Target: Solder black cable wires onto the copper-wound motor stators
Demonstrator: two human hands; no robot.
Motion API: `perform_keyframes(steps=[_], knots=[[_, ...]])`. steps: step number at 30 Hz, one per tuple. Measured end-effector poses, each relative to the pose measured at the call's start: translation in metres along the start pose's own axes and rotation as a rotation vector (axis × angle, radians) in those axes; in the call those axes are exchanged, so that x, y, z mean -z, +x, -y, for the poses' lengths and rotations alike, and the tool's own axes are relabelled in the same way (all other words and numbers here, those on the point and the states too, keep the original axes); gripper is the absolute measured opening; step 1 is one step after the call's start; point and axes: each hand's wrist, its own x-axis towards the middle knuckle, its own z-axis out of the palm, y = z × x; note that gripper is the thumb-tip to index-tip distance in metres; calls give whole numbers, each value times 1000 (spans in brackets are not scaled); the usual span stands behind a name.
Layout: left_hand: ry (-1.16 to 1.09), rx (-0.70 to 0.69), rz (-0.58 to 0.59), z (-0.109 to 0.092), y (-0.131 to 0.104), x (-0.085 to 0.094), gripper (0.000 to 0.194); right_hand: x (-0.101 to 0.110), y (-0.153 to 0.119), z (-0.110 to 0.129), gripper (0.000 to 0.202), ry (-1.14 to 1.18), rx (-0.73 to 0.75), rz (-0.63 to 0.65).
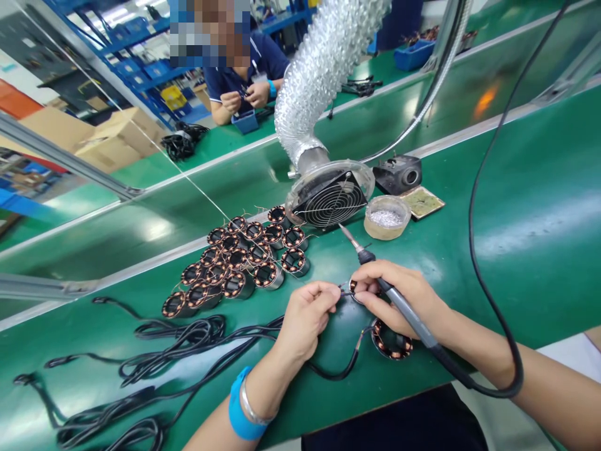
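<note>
Centre: my left hand (pixel 305 316) is pinching wires (pixel 345 293), likely steadying them | right of centre: my right hand (pixel 419 293) is gripping soldering iron (pixel 407 311) and coil (pixel 352 287), seemingly keeping the tip (pixel 346 232) clear

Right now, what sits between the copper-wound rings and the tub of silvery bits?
In the head view, the black fan lies between the copper-wound rings and the tub, with the soldering iron's tip near its lower edge.

Green tabletop (pixel 530 250); grey-black soldering iron (pixel 407 313); copper-and-black stators (pixel 235 259); black cables (pixel 201 332); blue wristband (pixel 237 407).
</note>
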Motion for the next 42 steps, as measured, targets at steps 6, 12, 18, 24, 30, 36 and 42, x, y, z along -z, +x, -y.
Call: perform_keyframes(steps=[6, 12, 18, 24, 30, 36, 42], knots=[[148, -75, -2, -5, 1, -3, 26, -4, 2, 2, 22, -45, 17, -29], [203, -133, -7, -4, 3, 2, 23, -4, 2, 1, 28, -62, 24, -55], [234, -153, -35, -1, 3, 5, 22, -6, 2, 1, 26, -70, 36, -36], [334, -286, -26, -2, 3, 3, 21, -5, 5, 0, 28, -77, 39, -25], [441, -406, -65, 4, -2, 1, 22, -1, 15, 6, 25, -128, 71, 83], [453, -415, -68, 24, -22, -7, 21, -13, 14, 7, 24, -187, 119, -10], [784, -624, 69, 11, -34, -13, 38, -8, 1, -3, 22, -282, 128, -11]])
